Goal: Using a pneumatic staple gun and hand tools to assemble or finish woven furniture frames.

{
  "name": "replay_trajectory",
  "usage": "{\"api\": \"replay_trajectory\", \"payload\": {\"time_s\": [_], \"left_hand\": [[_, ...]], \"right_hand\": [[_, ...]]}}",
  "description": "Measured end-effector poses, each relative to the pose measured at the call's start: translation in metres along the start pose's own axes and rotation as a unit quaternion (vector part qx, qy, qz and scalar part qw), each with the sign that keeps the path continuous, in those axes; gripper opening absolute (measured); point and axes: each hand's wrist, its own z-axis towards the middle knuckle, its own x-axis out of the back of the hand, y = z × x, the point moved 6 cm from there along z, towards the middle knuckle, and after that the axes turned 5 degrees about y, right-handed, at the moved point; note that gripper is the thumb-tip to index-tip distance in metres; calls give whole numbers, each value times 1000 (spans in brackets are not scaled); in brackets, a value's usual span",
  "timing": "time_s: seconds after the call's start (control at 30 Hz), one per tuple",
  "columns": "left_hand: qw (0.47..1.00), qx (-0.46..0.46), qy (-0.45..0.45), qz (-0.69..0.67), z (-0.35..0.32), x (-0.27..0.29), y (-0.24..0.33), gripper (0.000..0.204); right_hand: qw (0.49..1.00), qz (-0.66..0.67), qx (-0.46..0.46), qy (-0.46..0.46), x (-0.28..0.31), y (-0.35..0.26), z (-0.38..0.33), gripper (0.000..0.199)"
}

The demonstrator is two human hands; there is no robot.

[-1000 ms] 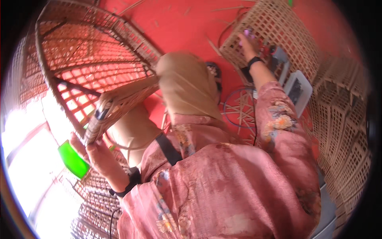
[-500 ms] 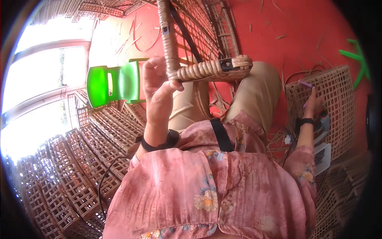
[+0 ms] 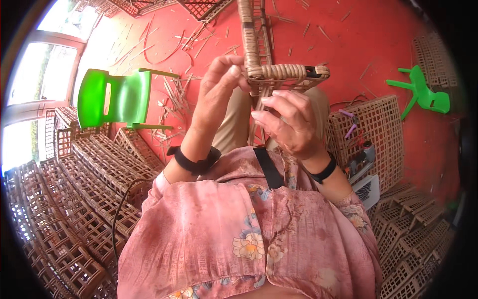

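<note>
A wicker frame (image 3: 285, 73), wrapped in tan rattan with dark bars showing through, stands up in front of my lap. My left hand (image 3: 214, 92) has its thumb and fingers closed at the left of the frame's corner. Just below that corner, my right hand (image 3: 294, 122) is closed with its fingertips on narrow rattan strips (image 3: 262, 95) that hang down from it. The thumb of my right hand is hidden. Purple-handled scissors (image 3: 351, 124) lie on an openwork wicker panel (image 3: 381, 137) at my right, apart from both hands.
A green plastic chair (image 3: 127, 97) stands at the left, and another green chair (image 3: 423, 89) lies tipped at the far right. Wicker panels (image 3: 64, 219) are stacked at the left and lower right. Rattan scraps (image 3: 177, 92) litter the red floor (image 3: 348, 45).
My right hand has let go of the purple-handled scissors on the right panel and come over to the frame's corner. The frame stands slightly further right in the picture, my left hand still on it.
</note>
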Motion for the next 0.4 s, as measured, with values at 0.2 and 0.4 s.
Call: {"api": "replay_trajectory", "payload": {"time_s": [0.2,0.4], "left_hand": [[990,-41,-10,135,-10,19,-17,32],[894,-182,18,410,-13,22,-20,37]], "right_hand": [[998,-15,-5,-54,-10,-12,10,26],[983,-135,48,-116,-18,-2,4,33]]}}
